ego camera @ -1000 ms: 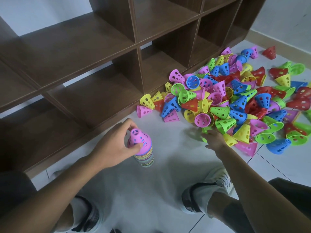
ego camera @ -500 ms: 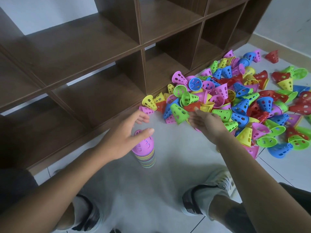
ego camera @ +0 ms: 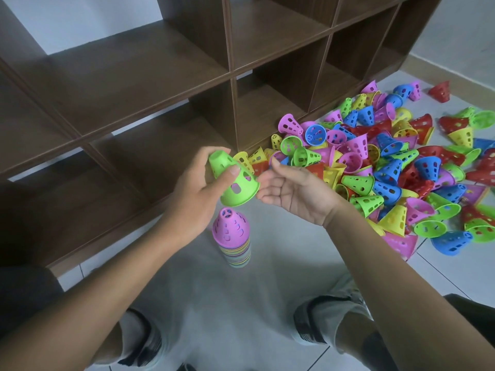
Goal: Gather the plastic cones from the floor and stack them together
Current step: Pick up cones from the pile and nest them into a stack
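Now, what we see, line by line:
Left hand (ego camera: pixel 199 192): we see it grip a green cone (ego camera: pixel 235 183) by the narrow end, thumb across the side, wide rim tilted down and toward the right.
Right hand (ego camera: pixel 293 190): palm up, fingers loosely spread and holding nothing; its fingertips lie just beside the green cone's rim, and we cannot tell whether they touch it.
Stack (ego camera: pixel 233 236): upright on the floor (ego camera: pixel 281 277), a pink cone on top, directly below the held cone and apart from it.
Loose cones (ego camera: pixel 388 167): we count many colours heaped on the floor to the right, against the wooden shelf (ego camera: pixel 160 76).
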`<state>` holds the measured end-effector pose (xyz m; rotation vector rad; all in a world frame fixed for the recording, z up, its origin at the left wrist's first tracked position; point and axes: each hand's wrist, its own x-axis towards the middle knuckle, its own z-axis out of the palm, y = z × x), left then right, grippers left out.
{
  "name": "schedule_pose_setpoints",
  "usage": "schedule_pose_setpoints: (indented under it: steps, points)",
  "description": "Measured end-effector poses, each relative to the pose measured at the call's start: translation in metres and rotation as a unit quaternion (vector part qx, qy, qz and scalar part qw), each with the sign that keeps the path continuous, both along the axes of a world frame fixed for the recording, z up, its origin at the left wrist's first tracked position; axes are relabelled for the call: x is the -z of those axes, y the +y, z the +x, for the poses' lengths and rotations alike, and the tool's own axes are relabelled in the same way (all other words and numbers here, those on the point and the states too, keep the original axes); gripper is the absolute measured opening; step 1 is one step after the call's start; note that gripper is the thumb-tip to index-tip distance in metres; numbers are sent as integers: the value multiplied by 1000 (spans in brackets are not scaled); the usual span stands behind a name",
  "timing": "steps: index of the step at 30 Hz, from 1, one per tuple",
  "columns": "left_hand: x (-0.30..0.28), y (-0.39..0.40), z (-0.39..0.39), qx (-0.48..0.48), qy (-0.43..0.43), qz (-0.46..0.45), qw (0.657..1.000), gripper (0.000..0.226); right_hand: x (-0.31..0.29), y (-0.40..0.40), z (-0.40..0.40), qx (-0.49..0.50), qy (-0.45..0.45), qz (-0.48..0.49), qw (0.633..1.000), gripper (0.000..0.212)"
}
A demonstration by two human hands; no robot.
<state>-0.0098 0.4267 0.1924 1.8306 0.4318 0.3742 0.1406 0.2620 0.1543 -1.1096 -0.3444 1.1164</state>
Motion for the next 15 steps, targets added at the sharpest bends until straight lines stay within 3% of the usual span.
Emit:
schedule_pose_setpoints:
  steps: [3,6,10,15]
  points:
    - [-4,-3,-4,9,0,76,997,39,12,-9,7,18,8,-27,999,36]
    - [-5,-5,-9,7,21,174,984,39,35,-29,21,57,-24,-122,991,36]
    - [1,-6,-17,10,38,198,979,27,71,-60,35,112,-54,-224,967,29]
    - [16,-3,-26,31,52,218,974,25,112,-80,45,200,-24,-289,936,54]
